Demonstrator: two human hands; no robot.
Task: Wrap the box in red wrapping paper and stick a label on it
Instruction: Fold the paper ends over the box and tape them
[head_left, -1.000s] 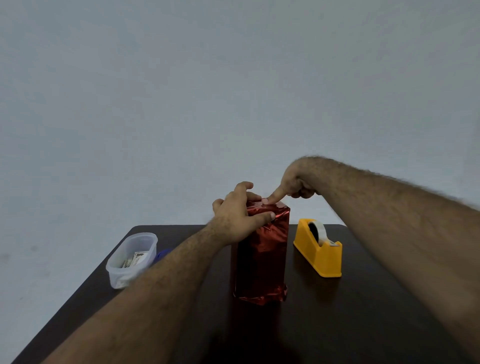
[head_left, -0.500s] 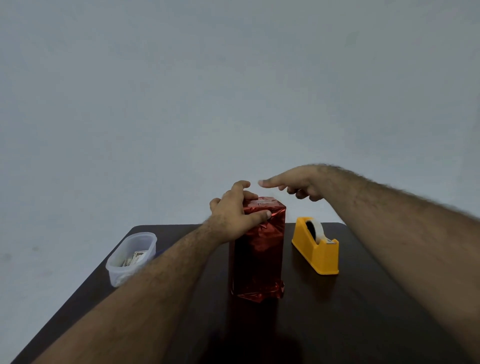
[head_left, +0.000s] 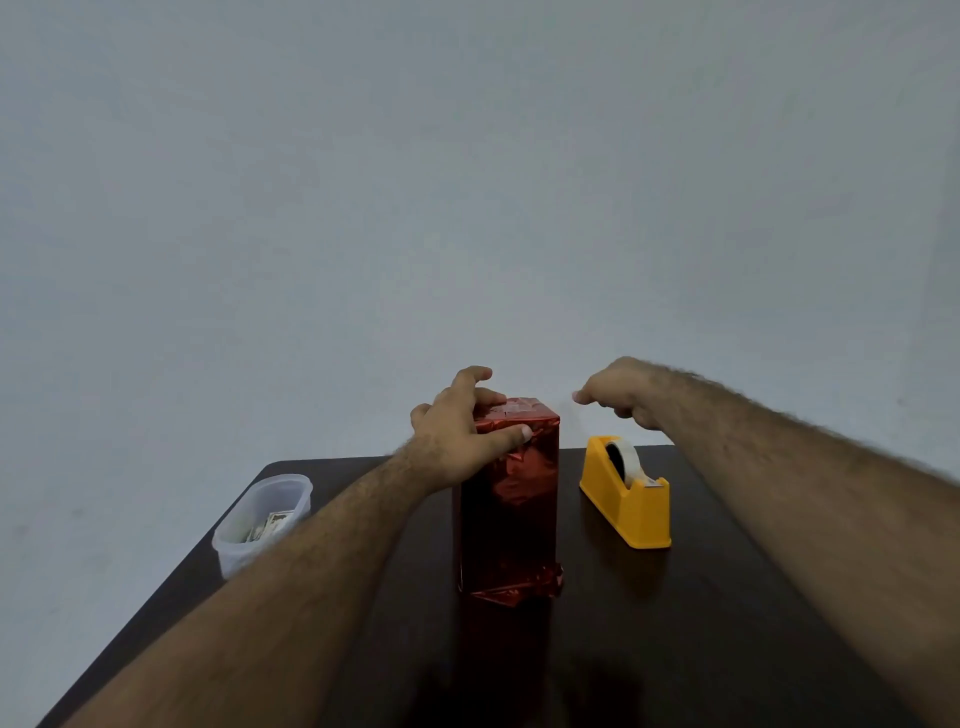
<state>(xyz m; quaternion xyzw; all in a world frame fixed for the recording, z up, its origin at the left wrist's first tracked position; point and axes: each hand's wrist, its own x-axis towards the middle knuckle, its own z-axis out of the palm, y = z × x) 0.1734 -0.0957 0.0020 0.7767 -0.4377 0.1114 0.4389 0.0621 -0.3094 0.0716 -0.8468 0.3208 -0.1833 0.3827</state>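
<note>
A tall box wrapped in shiny red paper stands upright in the middle of the dark table. Clear tape shows on its folded top. My left hand grips the box's top left corner, thumb on the near face and fingers over the top. My right hand hovers to the right of the box top, above the yellow tape dispenser, holding nothing, its fingers loosely curled with the forefinger pointing left. The box's bottom edge is crumpled.
A clear plastic tub with small paper labels inside sits at the table's left edge. The tape dispenser stands right of the box with a roll of clear tape. A plain grey wall is behind the table.
My right hand has lifted its forefinger off the box top and drawn away to the right, over the dispenser. The left hand keeps its hold on the box.
</note>
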